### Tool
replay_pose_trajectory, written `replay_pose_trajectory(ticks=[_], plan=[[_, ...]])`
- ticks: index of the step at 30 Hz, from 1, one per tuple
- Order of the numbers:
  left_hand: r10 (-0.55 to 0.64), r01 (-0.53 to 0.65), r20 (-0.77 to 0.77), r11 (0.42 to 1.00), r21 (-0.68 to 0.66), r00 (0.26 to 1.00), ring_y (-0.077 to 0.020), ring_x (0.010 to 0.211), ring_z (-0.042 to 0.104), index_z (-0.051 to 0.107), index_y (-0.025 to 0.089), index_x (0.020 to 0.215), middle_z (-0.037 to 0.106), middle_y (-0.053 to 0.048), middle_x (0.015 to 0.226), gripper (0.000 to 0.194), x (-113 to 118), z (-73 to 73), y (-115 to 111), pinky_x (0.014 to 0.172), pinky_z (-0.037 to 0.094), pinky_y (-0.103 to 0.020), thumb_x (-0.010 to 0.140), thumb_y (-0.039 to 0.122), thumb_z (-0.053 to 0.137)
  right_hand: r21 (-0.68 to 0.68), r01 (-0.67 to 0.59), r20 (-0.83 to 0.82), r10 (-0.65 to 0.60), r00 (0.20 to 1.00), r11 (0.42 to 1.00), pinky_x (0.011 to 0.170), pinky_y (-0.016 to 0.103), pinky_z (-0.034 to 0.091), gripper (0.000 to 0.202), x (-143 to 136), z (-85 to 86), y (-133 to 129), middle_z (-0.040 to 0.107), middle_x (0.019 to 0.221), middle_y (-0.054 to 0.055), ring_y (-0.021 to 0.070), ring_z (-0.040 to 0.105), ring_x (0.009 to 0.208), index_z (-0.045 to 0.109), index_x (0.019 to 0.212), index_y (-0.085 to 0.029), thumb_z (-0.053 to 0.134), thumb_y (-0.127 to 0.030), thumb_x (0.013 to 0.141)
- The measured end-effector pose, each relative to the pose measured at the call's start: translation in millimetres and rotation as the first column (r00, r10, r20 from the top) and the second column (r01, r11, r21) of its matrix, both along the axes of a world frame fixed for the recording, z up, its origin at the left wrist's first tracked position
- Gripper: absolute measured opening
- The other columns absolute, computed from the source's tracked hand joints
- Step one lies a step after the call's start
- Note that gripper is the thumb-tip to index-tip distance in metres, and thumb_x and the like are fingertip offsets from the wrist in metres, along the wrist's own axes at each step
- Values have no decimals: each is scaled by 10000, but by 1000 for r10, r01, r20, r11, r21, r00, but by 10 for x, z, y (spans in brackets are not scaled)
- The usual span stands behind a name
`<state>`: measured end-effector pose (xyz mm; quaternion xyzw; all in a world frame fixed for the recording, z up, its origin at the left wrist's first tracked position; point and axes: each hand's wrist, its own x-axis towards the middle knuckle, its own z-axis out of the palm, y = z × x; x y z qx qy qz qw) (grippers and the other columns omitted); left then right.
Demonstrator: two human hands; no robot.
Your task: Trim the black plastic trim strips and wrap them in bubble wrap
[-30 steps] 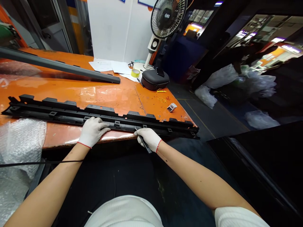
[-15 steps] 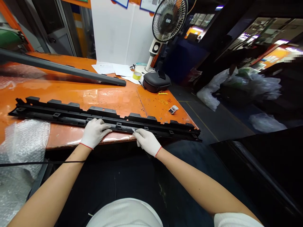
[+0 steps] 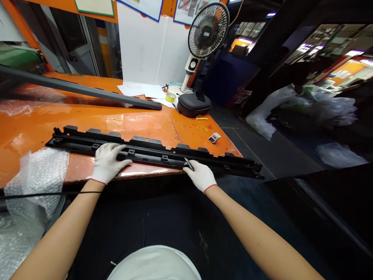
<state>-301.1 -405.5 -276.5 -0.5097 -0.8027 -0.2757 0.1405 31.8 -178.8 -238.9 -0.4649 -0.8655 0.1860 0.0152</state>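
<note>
A long black plastic trim strip [image 3: 157, 149], with tabs along its far edge and square clip seats inside, lies along the front of the orange table. My left hand [image 3: 107, 162], in a white glove, grips it left of the middle, fingers bent over the strip and thumb at its near edge. Between the fingers of my gloved right hand [image 3: 201, 175] is a slim pointed tool [image 3: 189, 164], dark with a pale tip that looks like a blade. Its tip points at the near edge of the strip, just right of the middle; whether it touches, I cannot tell.
Behind lies another long grey strip [image 3: 110, 95] on the orange table [image 3: 131, 120]. A fan [image 3: 206, 33], yellow tape roll [image 3: 170, 97], black case [image 3: 194, 105] and small white device [image 3: 215, 137] stand at the back right. Bubble wrap [image 3: 43, 175] hangs at left; a cable crosses my left forearm.
The black strip has slid to the right on the table. My right hand has moved right with the pointed tool; my left hand has shifted slightly left, its thumb spread farther from the fingers.
</note>
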Motion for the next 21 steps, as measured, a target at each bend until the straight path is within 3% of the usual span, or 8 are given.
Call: replay_pose_trajectory(ticks=[3,5,9,12,16,21], plan=[[-72,73,53,997,-19,996,-317,1043,681,822,257,1021,784,-98,1074,334,-131,-7,-79,949,489,-439,929,574,772,-41,42,-86,-45,995,998,764,306,429,211,282,-7,100,766,910,50,253,709,885,694,947,-237,656,-437,1000],[-138,140,78,990,-31,987,-279,923,688,807,256,885,783,-71,946,328,-165,-3,-93,877,485,-416,975,556,709,-92,63,-207,-81,975,994,753,310,447,298,378,9,74,709,770,18,234,680,796,683,919,-244,577,-502,1025],[-159,162,93,987,-23,983,-250,851,690,792,257,821,783,-55,898,397,-158,18,-83,842,485,-401,996,588,659,-373,60,-448,-236,862,926,602,293,449,375,282,82,-134,575,561,-26,188,555,546,702,930,-226,435,-471,1025],[-158,161,79,987,-31,984,-248,849,690,803,258,840,784,-61,911,396,-150,26,-81,851,492,-401,992,593,658,-593,-24,-443,-301,845,805,480,256,385,242,67,146,-293,600,535,-26,144,489,436,690,891,-204,533,-378,953],[-125,126,11,990,-60,992,-270,850,689,849,270,908,781,-78,916,343,-146,22,-81,807,477,-416,984,553,671,-721,-8,-353,-357,865,693,418,222,371,148,-173,195,-382,668,566,1,127,528,411,679,859,-195,612,-299,940],[-107,106,-5,991,-83,994,-265,831,685,871,283,910,784,-75,906,305,-145,-1,-77,780,468,-409,980,511,679,-743,51,-302,-402,864,667,373,227,376,140,-295,204,-354,673,550,17,138,519,379,668,839,-185,568,-198,937]])
